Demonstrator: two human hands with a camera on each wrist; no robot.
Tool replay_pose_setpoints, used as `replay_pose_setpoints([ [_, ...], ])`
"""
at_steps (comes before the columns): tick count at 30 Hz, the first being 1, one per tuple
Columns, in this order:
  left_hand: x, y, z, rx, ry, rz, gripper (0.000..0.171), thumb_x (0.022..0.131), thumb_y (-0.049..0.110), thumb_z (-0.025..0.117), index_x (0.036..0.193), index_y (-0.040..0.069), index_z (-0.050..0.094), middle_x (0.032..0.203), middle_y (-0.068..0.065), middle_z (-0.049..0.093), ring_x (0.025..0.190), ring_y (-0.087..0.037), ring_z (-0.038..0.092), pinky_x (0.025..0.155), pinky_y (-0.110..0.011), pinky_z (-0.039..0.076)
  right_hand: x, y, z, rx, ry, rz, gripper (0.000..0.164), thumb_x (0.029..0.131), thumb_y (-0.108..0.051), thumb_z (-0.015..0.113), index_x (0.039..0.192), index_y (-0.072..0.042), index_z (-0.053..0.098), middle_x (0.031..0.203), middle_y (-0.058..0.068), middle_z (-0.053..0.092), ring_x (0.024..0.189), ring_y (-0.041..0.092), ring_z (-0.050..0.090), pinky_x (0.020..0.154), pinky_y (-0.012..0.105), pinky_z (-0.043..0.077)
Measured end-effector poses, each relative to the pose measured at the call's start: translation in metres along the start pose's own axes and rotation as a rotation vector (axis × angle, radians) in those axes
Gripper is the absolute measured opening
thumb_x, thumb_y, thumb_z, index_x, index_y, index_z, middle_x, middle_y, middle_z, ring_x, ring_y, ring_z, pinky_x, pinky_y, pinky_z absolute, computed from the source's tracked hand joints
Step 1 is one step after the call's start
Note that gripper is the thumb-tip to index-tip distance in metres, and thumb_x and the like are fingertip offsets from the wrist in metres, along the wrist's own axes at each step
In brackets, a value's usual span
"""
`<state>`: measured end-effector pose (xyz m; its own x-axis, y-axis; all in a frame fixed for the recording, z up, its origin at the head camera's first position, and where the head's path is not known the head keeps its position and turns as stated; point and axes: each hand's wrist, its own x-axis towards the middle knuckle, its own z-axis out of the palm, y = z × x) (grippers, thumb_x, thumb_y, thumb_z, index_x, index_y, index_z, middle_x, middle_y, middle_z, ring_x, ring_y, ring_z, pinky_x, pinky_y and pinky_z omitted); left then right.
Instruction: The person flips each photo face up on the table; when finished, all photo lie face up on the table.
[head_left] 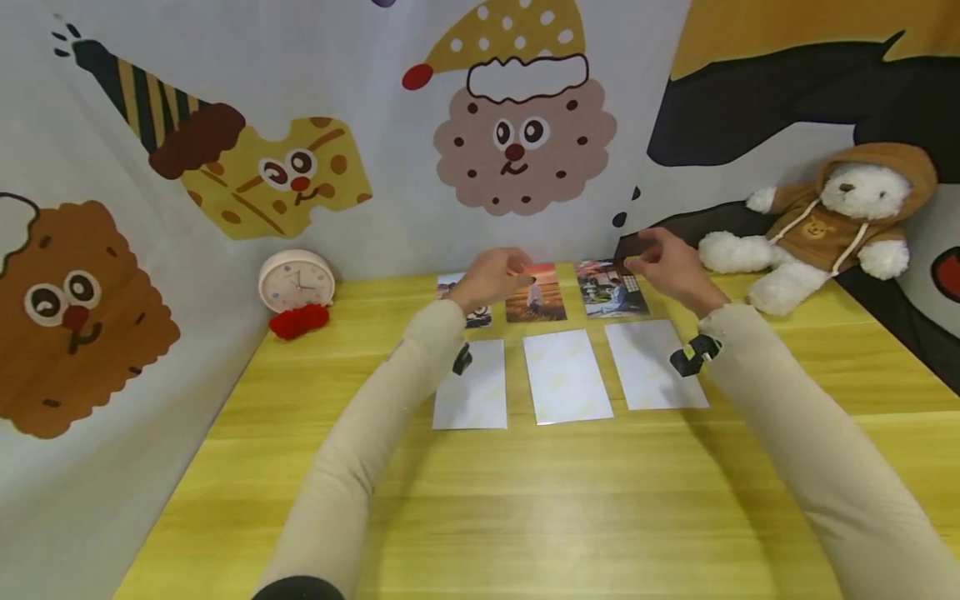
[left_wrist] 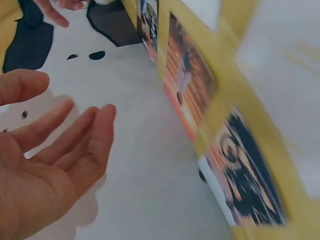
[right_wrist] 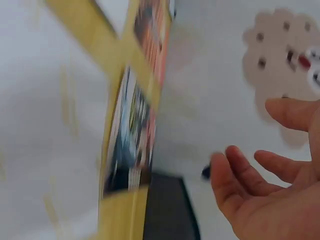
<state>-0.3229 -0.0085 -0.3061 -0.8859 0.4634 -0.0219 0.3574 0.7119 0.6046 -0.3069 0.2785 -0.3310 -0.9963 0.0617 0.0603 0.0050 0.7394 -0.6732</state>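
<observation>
3 photos lie in a back row on the bench (head_left: 570, 517), nr wall (head_left: 390, 208): L photo (left_wrist: 246, 172), mid photo (head_left: 536, 302), R photo (head_left: 609, 292); 3 white cards (head_left: 567, 379) in front. L hand (head_left: 491, 277) hovers nr L & mid photos, R hand (head_left: 669, 265) nr R photo; both w/ fingers loosely apart, holding nothing. Photos prob. v. light, thin, slightly stiff, maybe slick; could crease or smudge. Best pinch by 2 opp. edges, off the printed face.

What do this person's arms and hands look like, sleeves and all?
The left sleeve and right sleeve are cream, reaching the wrists. The left wrist camera and right wrist camera are small and black, the right one with a yellow patch. The left hand and right hand wear no gloves.
</observation>
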Motion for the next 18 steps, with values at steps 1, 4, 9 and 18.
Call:
replay_pose_setpoints([
  [1, -0.01, -0.007, -0.007, -0.033, -0.003, -0.01, 0.039, 0.101, 0.029, 0.058, 0.137, 0.014, 0.058, 0.135, -0.008, 0.062, 0.125, -0.025, 0.058, 0.105, -0.042, 0.05, -0.005, -0.007, 0.001, 0.016, -0.03, -0.016, 0.066, 0.102, -0.025, 0.057, 0.157, -0.004, 0.027, 0.133, 0.031, 0.051, 0.118, 0.044, 0.052, 0.097, 0.058, 0.047],
  [4, -0.04, -0.026, -0.017, -0.09, -0.015, -0.039, 0.041, 0.102, 0.03, 0.056, 0.14, 0.014, 0.056, 0.139, -0.01, 0.06, 0.128, -0.026, 0.057, 0.106, -0.043, 0.05, -0.018, -0.021, 0.012, 0.053, -0.138, -0.066, 0.065, 0.102, -0.025, 0.056, 0.157, -0.006, 0.027, 0.137, 0.028, 0.051, 0.123, 0.041, 0.052, 0.099, 0.054, 0.048],
  [9, -0.076, -0.053, -0.017, -0.001, -0.027, -0.072, 0.048, 0.102, 0.025, 0.056, 0.145, 0.004, 0.05, 0.144, -0.019, 0.057, 0.132, -0.033, 0.056, 0.109, -0.047, 0.049, -0.038, -0.044, 0.047, 0.133, -0.288, -0.171, 0.06, 0.103, -0.021, 0.054, 0.156, -0.005, 0.03, 0.132, 0.025, 0.058, 0.116, 0.04, 0.06, 0.096, 0.051, 0.053],
  [18, -0.127, -0.092, 0.002, 0.174, -0.042, -0.194, 0.052, 0.1, 0.027, 0.055, 0.144, 0.001, 0.049, 0.134, -0.023, 0.064, 0.117, -0.034, 0.065, 0.102, -0.05, 0.052, -0.081, -0.078, 0.121, 0.372, -0.59, -0.163, 0.059, 0.104, -0.023, 0.053, 0.156, -0.006, 0.032, 0.135, 0.022, 0.056, 0.126, 0.036, 0.057, 0.108, 0.051, 0.047],
])
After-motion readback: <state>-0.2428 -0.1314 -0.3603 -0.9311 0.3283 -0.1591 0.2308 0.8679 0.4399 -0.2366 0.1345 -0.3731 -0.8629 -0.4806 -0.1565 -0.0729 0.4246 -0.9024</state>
